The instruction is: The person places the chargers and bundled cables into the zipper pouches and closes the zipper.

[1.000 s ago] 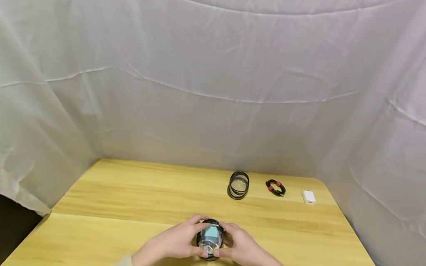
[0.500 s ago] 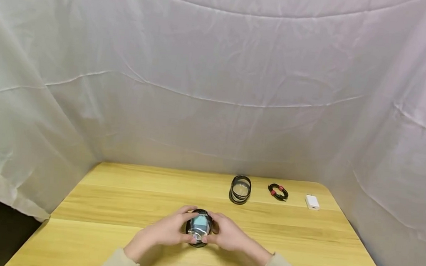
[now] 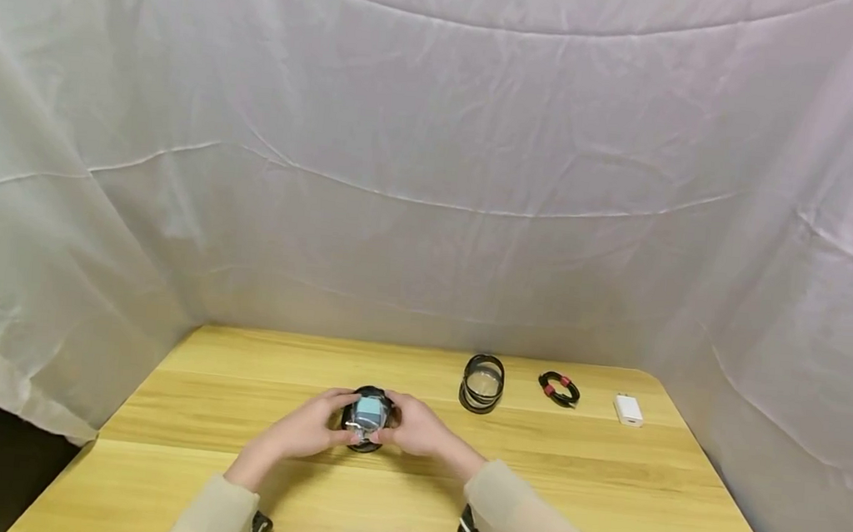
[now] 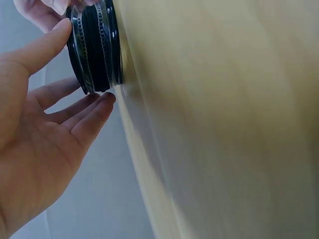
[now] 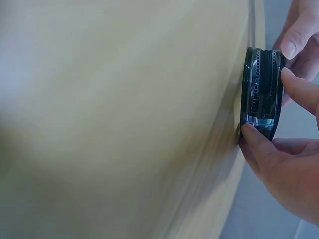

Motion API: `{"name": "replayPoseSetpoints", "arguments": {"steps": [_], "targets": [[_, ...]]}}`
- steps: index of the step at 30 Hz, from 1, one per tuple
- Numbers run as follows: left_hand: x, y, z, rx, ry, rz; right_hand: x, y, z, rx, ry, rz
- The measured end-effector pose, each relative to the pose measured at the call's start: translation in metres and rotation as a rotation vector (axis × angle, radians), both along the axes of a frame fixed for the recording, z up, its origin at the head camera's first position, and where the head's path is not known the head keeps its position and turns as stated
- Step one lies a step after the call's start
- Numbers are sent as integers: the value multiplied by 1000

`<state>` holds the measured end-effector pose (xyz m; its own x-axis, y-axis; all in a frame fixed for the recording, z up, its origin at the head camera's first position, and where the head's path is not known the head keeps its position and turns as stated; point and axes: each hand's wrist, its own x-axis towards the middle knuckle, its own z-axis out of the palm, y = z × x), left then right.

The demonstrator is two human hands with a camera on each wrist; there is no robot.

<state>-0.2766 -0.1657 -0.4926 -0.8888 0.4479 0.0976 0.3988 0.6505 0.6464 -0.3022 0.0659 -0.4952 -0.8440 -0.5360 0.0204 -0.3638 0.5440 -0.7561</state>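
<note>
Both hands (image 3: 364, 426) have slid the round container (image 3: 367, 417) farther away.

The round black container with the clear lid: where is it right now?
In the head view the round black container sits on the wooden table near its middle, held between the left hand and right hand, left of an empty black ring.

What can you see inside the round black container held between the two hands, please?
Through the clear top of the round black container, a pale blue patch and a clear glint show. The left hand and right hand grip its sides, hiding the rest, so the contents cannot be identified.
</note>
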Motion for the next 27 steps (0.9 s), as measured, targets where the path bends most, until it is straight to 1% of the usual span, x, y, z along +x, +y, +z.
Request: {"name": "replayPoseSetpoints", "arguments": {"steps": [3, 7, 12, 16, 20, 27], "targets": [[-5, -10, 1, 14, -6, 41, -9, -14, 1, -5, -24, -35], [-9, -21, 2, 37, -17, 94, -18, -30, 2, -35, -45, -58], [-12, -34, -1, 48, -16, 147, -23, -50, 0, -67, -40, -79], [-12, -40, -3, 60, -11, 171, -25, -63, -4, -78, -41, -110], [-12, -42, -4, 66, -10, 187, -26, -71, -6, -79, -59, -140], [-14, -42, -1, 43, -3, 187, -26, -69, -6, -88, -75, -169]]}}
